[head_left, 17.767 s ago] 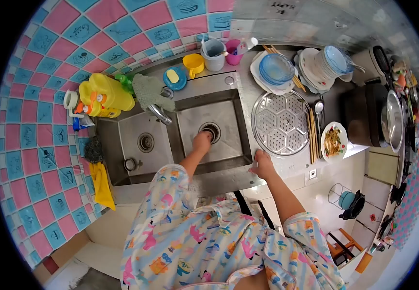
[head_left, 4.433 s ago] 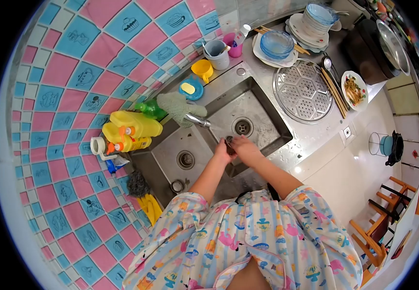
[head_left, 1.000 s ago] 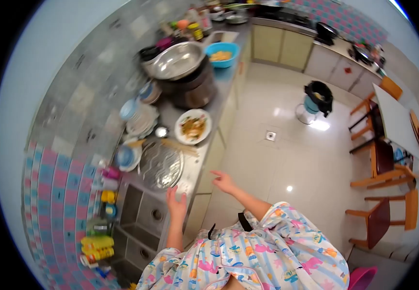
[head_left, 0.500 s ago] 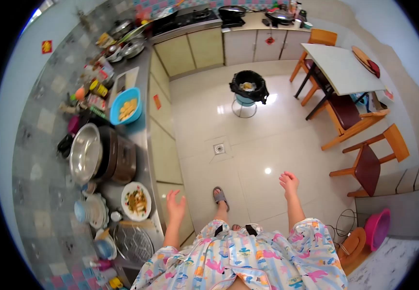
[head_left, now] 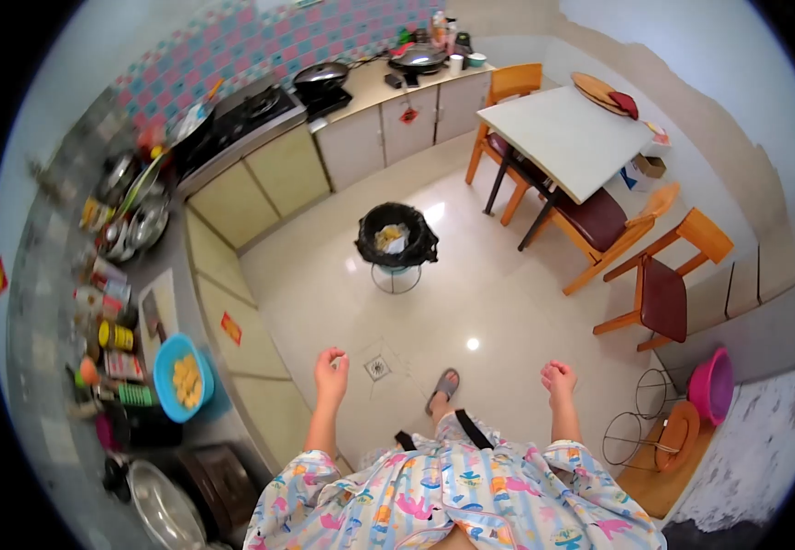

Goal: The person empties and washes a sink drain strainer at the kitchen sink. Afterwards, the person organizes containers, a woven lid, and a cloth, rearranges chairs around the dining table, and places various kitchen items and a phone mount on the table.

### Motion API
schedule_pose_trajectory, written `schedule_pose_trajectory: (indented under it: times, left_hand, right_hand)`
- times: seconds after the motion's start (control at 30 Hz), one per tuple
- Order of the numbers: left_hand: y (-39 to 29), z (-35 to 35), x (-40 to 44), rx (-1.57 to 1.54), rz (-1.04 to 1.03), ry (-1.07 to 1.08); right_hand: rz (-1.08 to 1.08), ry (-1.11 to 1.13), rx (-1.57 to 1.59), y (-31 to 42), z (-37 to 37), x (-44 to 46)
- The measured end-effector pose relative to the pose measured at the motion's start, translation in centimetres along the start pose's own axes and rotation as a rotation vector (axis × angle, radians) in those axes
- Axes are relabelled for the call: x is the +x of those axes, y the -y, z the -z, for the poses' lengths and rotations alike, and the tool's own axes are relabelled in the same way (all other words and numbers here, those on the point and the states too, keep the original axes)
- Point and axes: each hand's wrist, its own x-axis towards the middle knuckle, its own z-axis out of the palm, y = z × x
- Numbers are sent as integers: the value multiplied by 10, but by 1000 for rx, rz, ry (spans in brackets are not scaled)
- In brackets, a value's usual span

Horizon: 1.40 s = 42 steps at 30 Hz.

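Observation:
My left hand [head_left: 331,369] hangs in the air to the left of my body, its fingers loosely bent and slightly apart, with nothing in it. On the other side my right hand [head_left: 558,377] is also raised and bare, fingers loosely curled. Neither hand touches anything. Ahead on the floor stands a bin with a black bag [head_left: 370,246] over its rim and light-coloured scraps [head_left: 392,239] inside. A blue basin [head_left: 165,379] of yellowish pieces [head_left: 187,381] rests on the counter left of my left hand.
A steel counter [head_left: 213,344] runs along the left with a cutting board and knife [head_left: 153,312] and a steel bowl [head_left: 166,504]. The stove [head_left: 249,112] is at the back. A table [head_left: 567,137] and wooden chairs [head_left: 663,293] stand right, near a pink basin [head_left: 712,386].
My view has turned right and moved forward; the bin and table look nearer. The plate of food on the counter has left view. Both hands are more curled than before.

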Motion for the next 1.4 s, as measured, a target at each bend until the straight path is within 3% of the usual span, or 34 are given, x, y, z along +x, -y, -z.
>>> schedule_pose_trajectory:
  times: [0.3,0.4,0.6,0.77,0.8,1.03,1.4]
  left_hand:
    - [-113,-142,146,119,46,167]
    - [-150,-192,192,27,-111,194]
    - [-190,-259,300,-50,-159,233]
    - [-183,-314,403,-91,-119,286]
    - [-209,-316,419,4,-128,331]
    - [-247,-405,537,-152,-134,401]
    - [-328,-596,603,-115,-124,689]
  right_hand:
    - [-68,-25,282,103,-109,166]
    - [15,28,296,153,-158,208]
    - [36,50,245,219,-235,283]
    - [82,-33,230,269,-258,323]
    - [60,-56,208,276,-257,329]
    - [167,-145,142,361,-284,392]
    - [329,-184,-96,409,-324,550]
